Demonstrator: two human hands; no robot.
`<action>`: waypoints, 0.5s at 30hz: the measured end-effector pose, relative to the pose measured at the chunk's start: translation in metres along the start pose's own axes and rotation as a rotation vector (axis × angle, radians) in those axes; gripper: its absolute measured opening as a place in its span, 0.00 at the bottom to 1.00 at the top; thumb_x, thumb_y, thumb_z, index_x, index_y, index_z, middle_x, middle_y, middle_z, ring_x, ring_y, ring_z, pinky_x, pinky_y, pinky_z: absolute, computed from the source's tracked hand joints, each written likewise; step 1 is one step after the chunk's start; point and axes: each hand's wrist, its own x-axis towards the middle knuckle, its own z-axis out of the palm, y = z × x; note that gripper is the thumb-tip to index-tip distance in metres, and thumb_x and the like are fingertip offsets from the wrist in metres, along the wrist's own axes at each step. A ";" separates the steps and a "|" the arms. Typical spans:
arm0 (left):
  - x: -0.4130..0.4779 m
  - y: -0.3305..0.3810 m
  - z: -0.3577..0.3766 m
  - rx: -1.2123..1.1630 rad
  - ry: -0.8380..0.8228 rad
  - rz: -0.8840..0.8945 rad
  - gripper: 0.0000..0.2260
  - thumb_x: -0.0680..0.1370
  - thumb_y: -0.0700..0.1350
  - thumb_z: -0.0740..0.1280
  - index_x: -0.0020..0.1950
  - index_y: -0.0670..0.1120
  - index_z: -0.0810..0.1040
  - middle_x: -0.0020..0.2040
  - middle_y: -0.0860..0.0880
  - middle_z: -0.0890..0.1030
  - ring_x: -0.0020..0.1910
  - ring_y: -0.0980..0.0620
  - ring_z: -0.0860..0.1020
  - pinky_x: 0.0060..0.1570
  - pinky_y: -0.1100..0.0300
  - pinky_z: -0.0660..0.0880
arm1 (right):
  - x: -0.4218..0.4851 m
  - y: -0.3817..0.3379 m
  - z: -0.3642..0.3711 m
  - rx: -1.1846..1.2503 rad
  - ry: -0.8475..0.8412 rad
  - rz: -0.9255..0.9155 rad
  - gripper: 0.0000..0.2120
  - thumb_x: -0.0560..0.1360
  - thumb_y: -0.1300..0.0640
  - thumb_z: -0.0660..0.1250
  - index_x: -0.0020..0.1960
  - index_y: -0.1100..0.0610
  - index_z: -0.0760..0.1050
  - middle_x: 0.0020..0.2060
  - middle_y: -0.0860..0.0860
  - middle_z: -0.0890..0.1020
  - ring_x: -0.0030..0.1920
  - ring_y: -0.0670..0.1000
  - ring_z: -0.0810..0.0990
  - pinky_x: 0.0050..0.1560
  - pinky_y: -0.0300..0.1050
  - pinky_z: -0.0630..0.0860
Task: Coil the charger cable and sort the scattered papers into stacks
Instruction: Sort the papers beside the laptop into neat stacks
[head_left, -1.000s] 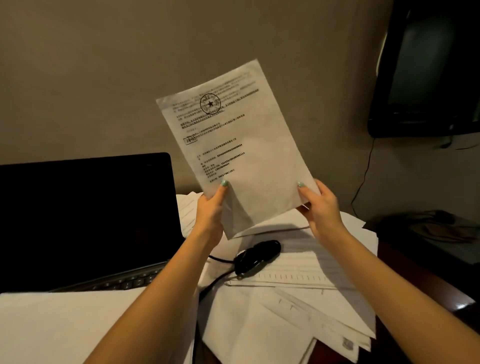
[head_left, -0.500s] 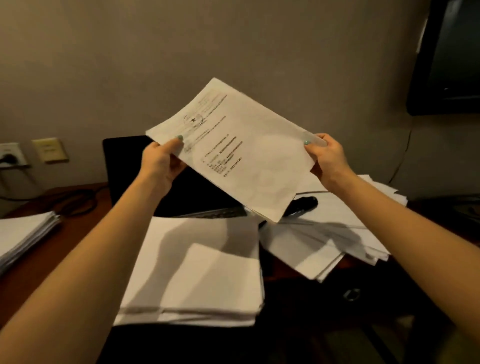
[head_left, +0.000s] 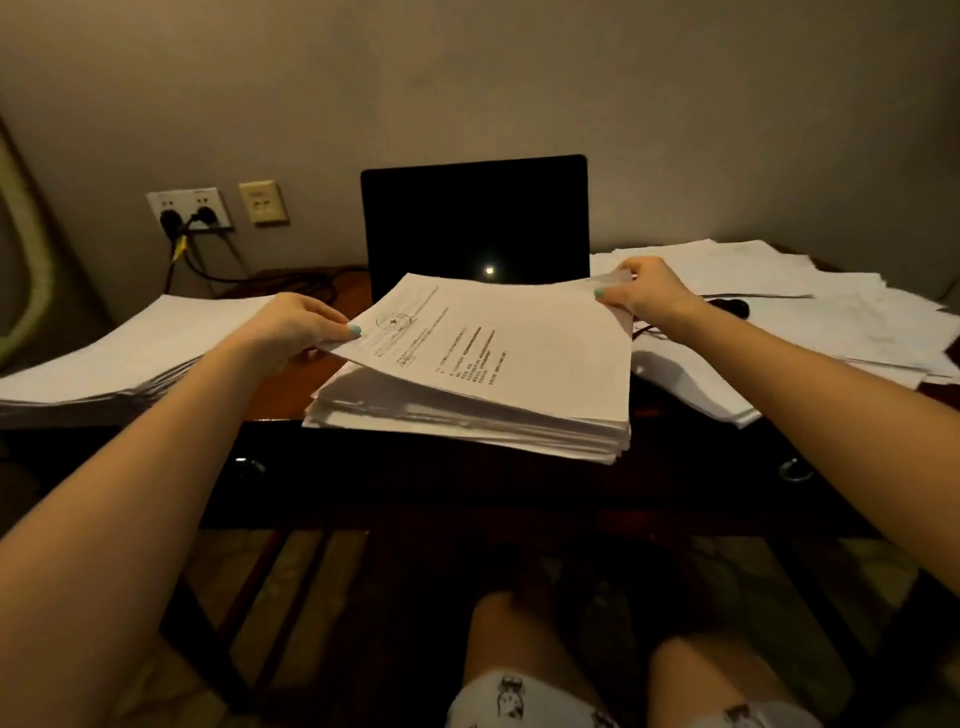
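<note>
Left hand (head_left: 306, 327): grasping – thumb on top and fingers beneath, it pinches the far left corner of the printed sheet (head_left: 519, 358).
Right hand (head_left: 649, 291): grasping – it pinches the sheet's far right corner, thumb on top.
Printed sheet: carries a round star stamp and lines of text; held over the middle stack (head_left: 467, 421), far edge raised, near edge low over the stack; contact cannot be confirmed.
Middle stack: thick, roughly squared, on the counter (head_left: 280, 384) directly in front of the laptop (head_left: 475, 223), whose screen is dark.
Left stack (head_left: 130, 353): thick pile at the counter's left end, apart from the middle stack.
Loose papers (head_left: 805, 312): spread unevenly over the counter's right side, sheets overlapping at varied angles.
Dark object (head_left: 727, 304): lies among the loose papers, mostly hidden; identity cannot be told.
Black cables (head_left: 218, 270): run from plugs in the wall socket (head_left: 189, 208) down to the counter's back left.
</note>
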 end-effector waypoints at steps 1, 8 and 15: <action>-0.003 -0.005 0.003 0.047 -0.014 0.003 0.05 0.74 0.41 0.73 0.46 0.42 0.81 0.37 0.46 0.78 0.33 0.53 0.72 0.32 0.65 0.73 | -0.001 0.003 0.005 -0.101 -0.017 -0.013 0.08 0.74 0.62 0.69 0.52 0.62 0.74 0.48 0.58 0.76 0.47 0.56 0.76 0.44 0.46 0.74; 0.000 -0.023 0.019 0.385 -0.088 0.008 0.08 0.73 0.45 0.74 0.45 0.44 0.78 0.45 0.48 0.78 0.42 0.52 0.74 0.37 0.61 0.69 | -0.001 0.022 0.019 -0.465 -0.074 -0.091 0.18 0.71 0.53 0.73 0.57 0.60 0.75 0.54 0.56 0.78 0.52 0.57 0.75 0.51 0.47 0.72; 0.015 0.044 0.070 0.288 0.145 0.454 0.12 0.79 0.49 0.67 0.55 0.42 0.78 0.49 0.47 0.78 0.50 0.47 0.75 0.50 0.49 0.74 | 0.015 0.049 -0.012 -0.508 0.072 -0.113 0.15 0.76 0.54 0.67 0.59 0.60 0.76 0.57 0.60 0.77 0.59 0.61 0.74 0.58 0.53 0.72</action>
